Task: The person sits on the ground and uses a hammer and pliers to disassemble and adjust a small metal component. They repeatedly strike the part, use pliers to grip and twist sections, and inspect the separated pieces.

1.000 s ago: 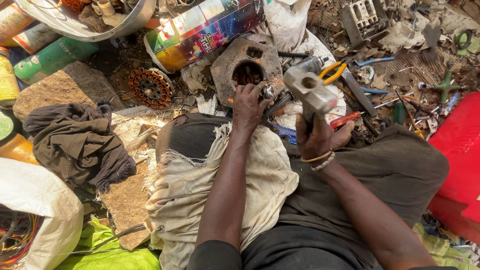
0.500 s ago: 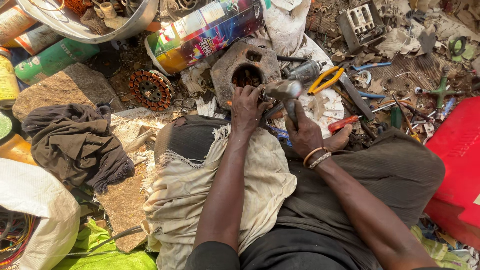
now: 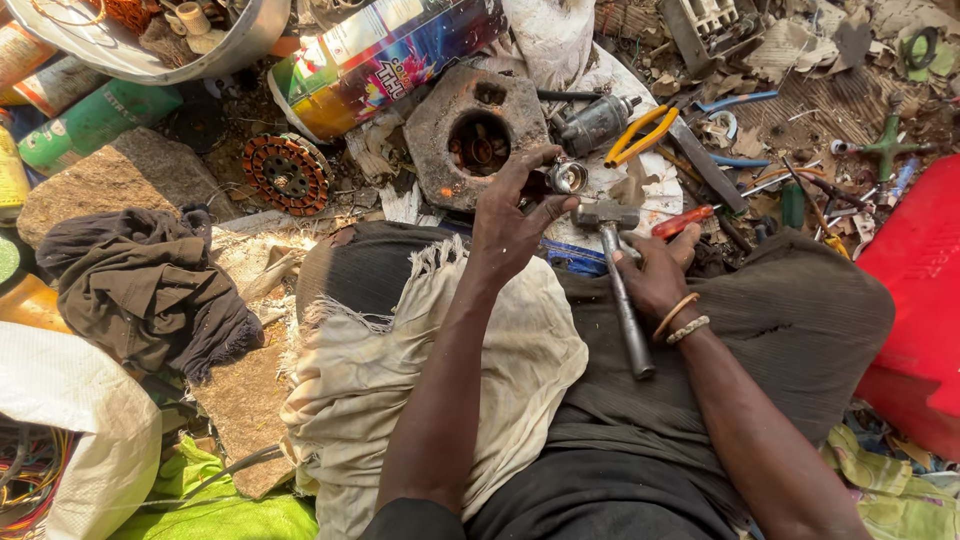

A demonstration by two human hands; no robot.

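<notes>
1. The left hand [image 3: 510, 222] pinches a small round metal part [image 3: 568, 177] between thumb and fingertips, holding it just above the person's lap.
2. The right hand [image 3: 655, 275] is closed around the handle of a hammer [image 3: 620, 290]; the hammer's head sits just beside the small part, right of the left hand's fingertips, and the handle runs back toward the body.
3. The right wrist carries two bracelets [image 3: 680, 322].
4. Just beyond the left hand lies a rusty metal housing [image 3: 470, 130] with a round hole in its middle, flat on the ground.
5. Beyond the right hand lie yellow-handled pliers [image 3: 640, 135], and next to them a grey cylinder-shaped motor part [image 3: 597, 122].
6. A red-handled screwdriver [image 3: 683, 221] lies just beside the right hand, at its far side.
7. Under the left forearm a pale frayed cloth [image 3: 400, 370] is draped over the knee.
8. Well to the left of the left hand sits a round copper-wound coil [image 3: 287, 173] among the scrap.
9. Nearer the person on that side lies a heap of dark cloth [image 3: 140, 285].
10. Far beyond the left hand lies a colourful printed can [image 3: 380, 55] on its side, next to a green cylinder [image 3: 90, 122].
11. To the right of the right hand, well apart, stands a red plastic container [image 3: 915, 300].
</notes>
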